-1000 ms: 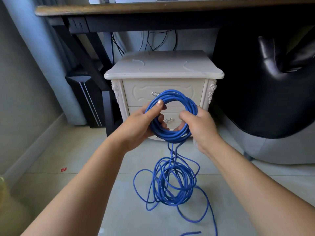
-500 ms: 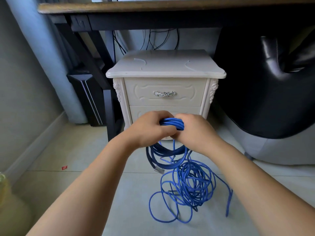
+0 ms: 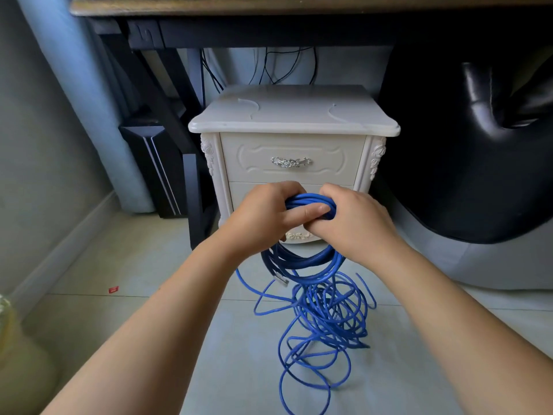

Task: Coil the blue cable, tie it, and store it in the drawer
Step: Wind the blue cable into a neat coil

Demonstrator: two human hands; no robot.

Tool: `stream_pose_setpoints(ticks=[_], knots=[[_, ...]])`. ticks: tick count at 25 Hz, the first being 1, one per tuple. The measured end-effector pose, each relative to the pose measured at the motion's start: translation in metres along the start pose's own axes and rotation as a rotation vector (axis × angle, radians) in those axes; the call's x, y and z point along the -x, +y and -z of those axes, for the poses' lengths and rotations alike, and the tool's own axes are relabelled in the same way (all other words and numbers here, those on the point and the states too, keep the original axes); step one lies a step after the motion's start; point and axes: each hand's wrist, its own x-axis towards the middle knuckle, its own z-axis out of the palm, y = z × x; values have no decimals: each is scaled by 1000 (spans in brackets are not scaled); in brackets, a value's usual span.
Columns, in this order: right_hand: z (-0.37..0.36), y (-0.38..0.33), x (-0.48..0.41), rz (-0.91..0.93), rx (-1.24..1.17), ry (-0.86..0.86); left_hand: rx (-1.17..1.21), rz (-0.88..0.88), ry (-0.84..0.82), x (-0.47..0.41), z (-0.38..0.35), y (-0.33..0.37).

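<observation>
tiled floor (image 3: 119, 280), dark desk (image 3: 269, 6), black chair (image 3: 478, 151)

A room at home: just beyond the left hand (image 3: 263, 218) and right hand (image 3: 360, 227) stands a cream carved nightstand (image 3: 293, 115) with an ornate silver handle (image 3: 291, 162). Above it is a dark wooden desk (image 3: 269, 4) trailing black wires (image 3: 284, 65), to the right a black leather chair (image 3: 478, 151), and below pale floor tiles (image 3: 119, 265).

Cable (image 3: 311, 259) before nightstand (image 3: 293, 121), under desk (image 3: 269, 4)

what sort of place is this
Likely a home study or bedroom corner: a cream bedside cabinet stands by a dark wooden desk with wires hanging behind, and a black padded seat sits beside it.
</observation>
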Motion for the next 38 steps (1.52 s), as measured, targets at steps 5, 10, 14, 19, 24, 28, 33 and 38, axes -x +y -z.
stream_pose_setpoints(ticks=[5,10,14,19,24,28,33,38], knots=[[-8,11,1,39,-60,-64,186,115,-230,2,4,-2],[-2,13,-5,-84,-602,-180,286,53,-53,0,3,-3],[6,22,0,-276,-1050,-395,558,105,107,-5,5,-10],[7,25,-9,-290,-1079,-288,750,135,183,-10,13,-10],[22,22,-14,-288,-1208,-68,644,116,219,-9,15,-8],[11,10,-3,-215,-994,-153,578,114,391,-11,9,-8],[-11,5,2,-280,-942,-156,702,204,624,-10,-13,4],[-25,2,-1,-448,-1265,-34,915,347,572,-3,-37,16]])
